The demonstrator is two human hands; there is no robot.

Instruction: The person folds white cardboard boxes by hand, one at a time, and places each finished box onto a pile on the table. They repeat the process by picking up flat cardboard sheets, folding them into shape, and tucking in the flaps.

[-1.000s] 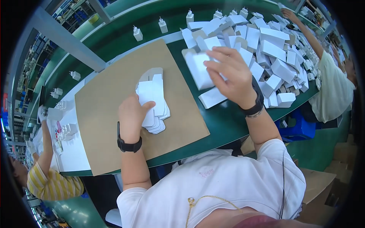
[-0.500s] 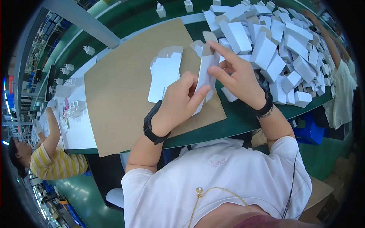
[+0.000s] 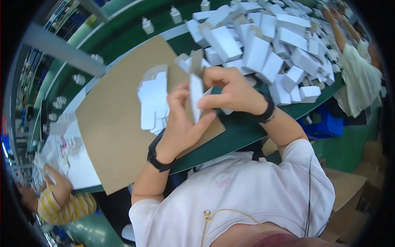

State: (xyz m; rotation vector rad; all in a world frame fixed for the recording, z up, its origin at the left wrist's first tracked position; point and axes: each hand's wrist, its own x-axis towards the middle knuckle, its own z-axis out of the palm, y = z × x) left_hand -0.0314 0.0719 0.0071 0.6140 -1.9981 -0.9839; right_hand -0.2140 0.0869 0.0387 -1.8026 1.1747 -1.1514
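- the left hand (image 3: 181, 125) is at the near left of a white carton (image 3: 196, 96), its fingers curled around the lower part, the thumb reaching along the near end.
- the right hand (image 3: 236, 92) pinches the same carton from the right, thumb on the side wall, bent fingers near the top; blur hides the exact contact.
- the carton is held between both hands, over the right part of a brown cardboard sheet (image 3: 107, 123), its flaps standing open at the far end.
- just left of it, a stack of flat white cartons (image 3: 153, 99) lies on the sheet, fanned out.
- the sheet lies on a green table (image 3: 242, 119).
- to the right, a heap of folded white boxes (image 3: 263, 45) covers the table's far side.
- at the far left, a person in a yellow-striped shirt (image 3: 61, 203) sits beside the table.
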